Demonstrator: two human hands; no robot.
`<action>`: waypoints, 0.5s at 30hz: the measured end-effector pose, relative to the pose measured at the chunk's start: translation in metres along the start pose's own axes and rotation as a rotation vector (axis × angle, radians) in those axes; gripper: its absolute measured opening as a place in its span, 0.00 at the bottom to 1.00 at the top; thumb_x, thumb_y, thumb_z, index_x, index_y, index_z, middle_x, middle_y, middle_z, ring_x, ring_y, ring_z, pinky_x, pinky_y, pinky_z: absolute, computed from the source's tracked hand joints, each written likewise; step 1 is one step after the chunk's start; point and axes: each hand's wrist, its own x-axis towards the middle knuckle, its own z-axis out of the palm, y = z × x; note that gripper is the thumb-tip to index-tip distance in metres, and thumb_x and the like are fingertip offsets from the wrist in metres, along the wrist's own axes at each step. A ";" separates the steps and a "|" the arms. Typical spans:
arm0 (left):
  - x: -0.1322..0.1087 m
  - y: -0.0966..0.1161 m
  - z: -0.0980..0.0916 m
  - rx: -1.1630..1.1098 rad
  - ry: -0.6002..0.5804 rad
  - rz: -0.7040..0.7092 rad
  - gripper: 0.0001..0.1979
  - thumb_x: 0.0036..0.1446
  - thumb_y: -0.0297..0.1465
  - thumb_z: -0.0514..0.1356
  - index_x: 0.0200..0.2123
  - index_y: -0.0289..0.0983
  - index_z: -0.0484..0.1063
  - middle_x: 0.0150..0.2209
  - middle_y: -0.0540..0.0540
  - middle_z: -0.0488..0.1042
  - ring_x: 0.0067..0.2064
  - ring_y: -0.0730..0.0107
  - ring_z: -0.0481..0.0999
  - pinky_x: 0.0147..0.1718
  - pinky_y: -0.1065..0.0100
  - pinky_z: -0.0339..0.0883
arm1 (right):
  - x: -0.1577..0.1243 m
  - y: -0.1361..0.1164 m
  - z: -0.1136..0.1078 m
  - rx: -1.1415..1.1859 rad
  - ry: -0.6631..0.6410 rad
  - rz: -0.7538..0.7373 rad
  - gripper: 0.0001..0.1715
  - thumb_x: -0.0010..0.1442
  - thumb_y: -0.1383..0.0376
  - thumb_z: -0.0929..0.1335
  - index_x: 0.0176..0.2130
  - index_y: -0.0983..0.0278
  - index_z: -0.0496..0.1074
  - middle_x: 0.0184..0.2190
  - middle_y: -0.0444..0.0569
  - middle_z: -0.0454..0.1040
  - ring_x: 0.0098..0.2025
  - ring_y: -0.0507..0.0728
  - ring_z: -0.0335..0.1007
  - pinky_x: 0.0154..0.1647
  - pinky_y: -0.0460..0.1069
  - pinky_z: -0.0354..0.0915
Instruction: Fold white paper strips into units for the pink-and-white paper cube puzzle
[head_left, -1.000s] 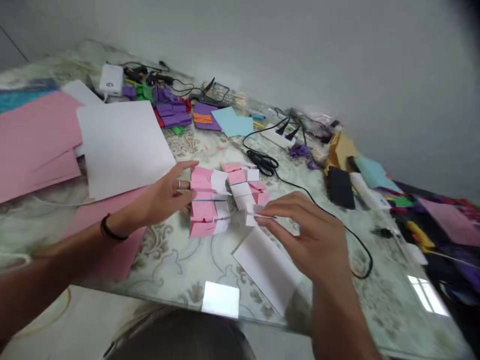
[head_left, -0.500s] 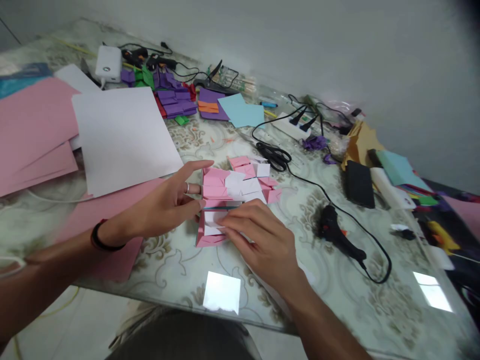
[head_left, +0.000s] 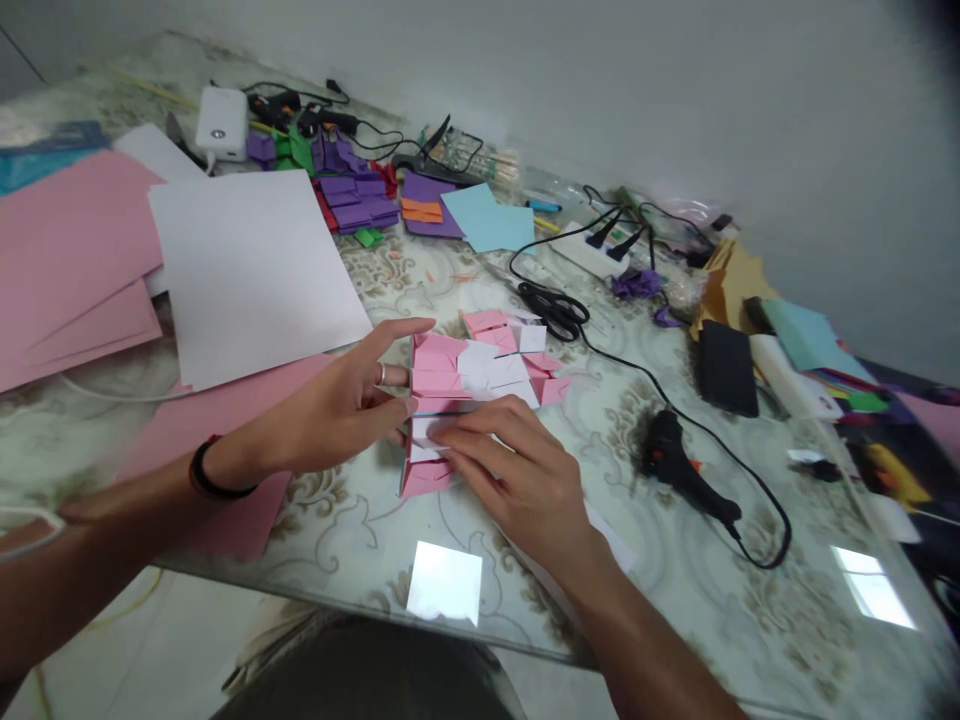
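A piece of folded pink and white paper [head_left: 439,382] lies in front of me, made of creased flaps and squares. My left hand [head_left: 356,395] is at its left edge, the index finger stretched out above, the thumb and other fingers gripping that edge. On the lower strip, my right hand [head_left: 517,470] pinches a white paper flap [head_left: 426,436] between thumb and fingers, and its fingertips hide part of it. Below the flap shows a pink folded edge [head_left: 426,478]. More small folded pink and white pieces [head_left: 487,323] are just behind.
Black scissors [head_left: 555,310] lie behind the folded paper. A black glue gun [head_left: 686,470] with its cord is on the right. White sheets [head_left: 255,270] and pink sheets [head_left: 67,250] spread at left. Purple folded pieces [head_left: 356,200] and a power strip [head_left: 589,250] stand along the back.
The whole view has shifted slightly. On the lower strip, the white flap looks tilted differently under my right fingers. My left hand keeps its place at the edge.
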 end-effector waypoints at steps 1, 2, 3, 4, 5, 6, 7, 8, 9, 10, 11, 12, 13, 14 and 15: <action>0.000 0.001 0.000 0.011 -0.031 -0.027 0.35 0.63 0.26 0.64 0.70 0.45 0.58 0.37 0.49 0.78 0.30 0.69 0.81 0.30 0.67 0.80 | -0.001 0.001 0.001 0.001 0.003 0.000 0.10 0.66 0.76 0.71 0.45 0.64 0.78 0.38 0.51 0.81 0.40 0.58 0.74 0.41 0.55 0.72; 0.000 0.001 0.000 0.025 -0.059 -0.050 0.35 0.65 0.27 0.62 0.71 0.46 0.55 0.38 0.48 0.78 0.31 0.69 0.81 0.32 0.67 0.80 | -0.001 0.001 0.001 0.001 0.006 -0.003 0.10 0.66 0.76 0.71 0.45 0.64 0.78 0.38 0.52 0.81 0.41 0.58 0.75 0.41 0.56 0.72; 0.000 0.002 0.000 0.030 -0.072 -0.068 0.36 0.65 0.27 0.62 0.72 0.46 0.53 0.39 0.48 0.77 0.32 0.69 0.80 0.33 0.66 0.80 | -0.002 0.002 0.002 0.000 0.009 -0.008 0.09 0.66 0.76 0.72 0.45 0.65 0.78 0.38 0.53 0.81 0.41 0.58 0.74 0.41 0.56 0.72; 0.000 0.003 0.000 0.030 -0.074 -0.073 0.36 0.65 0.28 0.62 0.72 0.46 0.53 0.39 0.48 0.77 0.32 0.69 0.80 0.34 0.65 0.81 | -0.002 0.003 0.002 -0.002 0.011 -0.013 0.09 0.66 0.76 0.72 0.45 0.66 0.79 0.38 0.53 0.81 0.41 0.58 0.74 0.41 0.56 0.72; 0.001 0.004 0.000 0.027 -0.075 -0.072 0.35 0.65 0.28 0.62 0.71 0.45 0.53 0.38 0.48 0.77 0.32 0.69 0.79 0.34 0.65 0.81 | -0.002 0.003 0.002 -0.005 0.012 -0.019 0.09 0.66 0.76 0.72 0.45 0.66 0.79 0.38 0.53 0.81 0.40 0.58 0.74 0.41 0.56 0.72; 0.001 0.005 0.001 0.023 -0.077 -0.073 0.35 0.64 0.28 0.62 0.71 0.44 0.52 0.37 0.49 0.76 0.32 0.69 0.79 0.34 0.64 0.81 | -0.003 0.004 0.003 -0.009 0.013 -0.023 0.09 0.66 0.76 0.72 0.45 0.66 0.79 0.37 0.53 0.81 0.40 0.58 0.74 0.40 0.55 0.72; 0.001 0.005 0.001 0.018 -0.081 -0.073 0.36 0.64 0.28 0.62 0.71 0.44 0.52 0.37 0.49 0.75 0.32 0.69 0.78 0.35 0.64 0.81 | -0.003 0.004 0.003 -0.013 0.014 -0.027 0.09 0.66 0.76 0.72 0.45 0.66 0.79 0.37 0.53 0.81 0.40 0.58 0.73 0.40 0.55 0.72; 0.001 0.005 0.001 0.012 -0.084 -0.074 0.36 0.64 0.27 0.61 0.71 0.44 0.52 0.36 0.50 0.75 0.33 0.69 0.78 0.35 0.64 0.81 | -0.003 0.005 0.003 -0.017 0.015 -0.028 0.09 0.66 0.76 0.72 0.45 0.66 0.79 0.37 0.53 0.81 0.40 0.58 0.73 0.39 0.55 0.72; 0.002 0.004 0.001 0.009 -0.087 -0.077 0.36 0.64 0.27 0.61 0.71 0.44 0.52 0.35 0.51 0.74 0.32 0.70 0.78 0.36 0.64 0.81 | -0.003 0.005 0.003 -0.018 0.018 -0.029 0.08 0.67 0.76 0.72 0.44 0.66 0.79 0.37 0.52 0.81 0.39 0.58 0.73 0.39 0.55 0.72; 0.002 0.004 0.001 0.008 -0.088 -0.079 0.36 0.64 0.27 0.61 0.71 0.44 0.52 0.34 0.51 0.73 0.32 0.70 0.77 0.36 0.64 0.81 | -0.003 0.005 0.003 -0.019 0.021 -0.028 0.08 0.67 0.75 0.72 0.44 0.65 0.79 0.36 0.52 0.81 0.39 0.58 0.73 0.39 0.55 0.72; 0.002 0.004 0.001 0.007 -0.088 -0.080 0.35 0.64 0.26 0.61 0.71 0.44 0.52 0.33 0.52 0.72 0.32 0.71 0.77 0.36 0.64 0.81 | -0.003 0.006 0.003 -0.019 0.024 -0.028 0.08 0.67 0.75 0.72 0.44 0.65 0.79 0.36 0.52 0.81 0.39 0.58 0.73 0.39 0.55 0.72; 0.002 0.003 0.001 0.006 -0.089 -0.081 0.35 0.64 0.26 0.61 0.71 0.44 0.53 0.33 0.53 0.71 0.31 0.71 0.77 0.36 0.64 0.81 | -0.003 0.006 0.003 -0.021 0.025 -0.026 0.08 0.67 0.74 0.71 0.44 0.65 0.79 0.36 0.52 0.81 0.39 0.58 0.73 0.39 0.55 0.72; 0.002 0.003 0.001 0.004 -0.090 -0.080 0.35 0.64 0.26 0.61 0.70 0.44 0.53 0.33 0.53 0.71 0.31 0.71 0.77 0.35 0.65 0.81 | -0.003 0.006 0.003 -0.022 0.025 -0.024 0.08 0.68 0.74 0.71 0.45 0.64 0.79 0.36 0.51 0.81 0.39 0.58 0.73 0.39 0.55 0.72; 0.003 0.003 0.001 0.001 -0.090 -0.081 0.35 0.64 0.26 0.61 0.70 0.44 0.53 0.33 0.52 0.71 0.31 0.71 0.77 0.35 0.65 0.81 | -0.003 0.006 0.003 -0.023 0.024 -0.023 0.09 0.68 0.74 0.71 0.45 0.64 0.80 0.36 0.51 0.81 0.39 0.58 0.73 0.39 0.55 0.72; 0.003 0.003 0.001 -0.003 -0.089 -0.080 0.35 0.64 0.27 0.61 0.70 0.43 0.53 0.34 0.52 0.72 0.32 0.71 0.76 0.35 0.65 0.81 | -0.003 0.006 0.003 -0.025 0.021 -0.021 0.09 0.68 0.74 0.70 0.45 0.63 0.80 0.36 0.50 0.81 0.39 0.58 0.73 0.39 0.55 0.72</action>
